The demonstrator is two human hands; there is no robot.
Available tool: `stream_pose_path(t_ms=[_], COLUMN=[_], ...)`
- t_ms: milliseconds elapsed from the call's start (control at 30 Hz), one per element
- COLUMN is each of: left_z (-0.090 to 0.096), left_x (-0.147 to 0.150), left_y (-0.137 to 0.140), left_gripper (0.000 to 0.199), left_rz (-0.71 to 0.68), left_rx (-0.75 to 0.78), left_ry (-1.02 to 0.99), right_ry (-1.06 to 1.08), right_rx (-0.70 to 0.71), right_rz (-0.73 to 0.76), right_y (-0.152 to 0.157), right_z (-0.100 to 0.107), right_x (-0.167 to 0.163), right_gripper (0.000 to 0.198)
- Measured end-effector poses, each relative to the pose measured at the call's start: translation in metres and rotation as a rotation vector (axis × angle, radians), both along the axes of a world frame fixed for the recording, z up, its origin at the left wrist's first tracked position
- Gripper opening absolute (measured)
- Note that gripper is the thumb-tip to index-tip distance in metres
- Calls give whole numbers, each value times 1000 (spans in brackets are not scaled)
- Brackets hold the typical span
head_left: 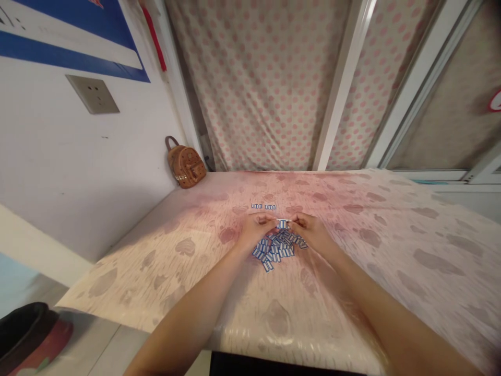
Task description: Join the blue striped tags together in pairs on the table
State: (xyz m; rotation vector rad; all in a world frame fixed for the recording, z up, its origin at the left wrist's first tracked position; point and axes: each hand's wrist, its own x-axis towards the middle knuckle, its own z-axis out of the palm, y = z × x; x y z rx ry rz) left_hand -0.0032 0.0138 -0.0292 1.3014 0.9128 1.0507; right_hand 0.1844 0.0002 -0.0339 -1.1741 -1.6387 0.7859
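Note:
Between my two hands is a small white card with blue-framed panels (pixel 283 224), pinched at its left end by my left hand (pixel 259 227) and at its right end by my right hand (pixel 309 227). Both sets of fingers are closed on it, just above the table. Under and in front of the hands lies a loose, overlapping pile of similar blue-and-white pieces (pixel 276 252). Beyond my left hand, two like pieces lie flat side by side, a left one (pixel 257 206) and a right one (pixel 270 207). Print on the pieces is too small to read.
A patterned plastic cloth covers the table (pixel 277 318). At its back left corner a small brown backpack (pixel 188 166) leans by the wall. Behind the table hangs a dotted curtain (pixel 270 89) with white frames. A dark and red container (pixel 35 334) stands lower left.

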Motion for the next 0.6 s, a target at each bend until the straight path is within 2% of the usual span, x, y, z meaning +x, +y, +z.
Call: stream_pose_path(t_ms=[167,300,433,533,600], left_z=[-5,-1,3,0,-4], left_x=[-5,-18,-26,-19,-11], left_y=[6,30,67,86,92], left_gripper=[21,12,10,12,15], left_rz=[19,115,263,296,300], left_rx=[65,103,131,72,50], left_ry=[31,145,453,710,766], right_ry=[6,4,-26,-61,-74], right_rx=[-11,23,49,98,118], right_rz=[12,-59,-165,-187,-195], right_y=[0,8,13,11,8], right_z=[-4,-12,-19,-17,-14], right_x=[-4,2,9,10,9], right_gripper=[24,23,25,23,21])
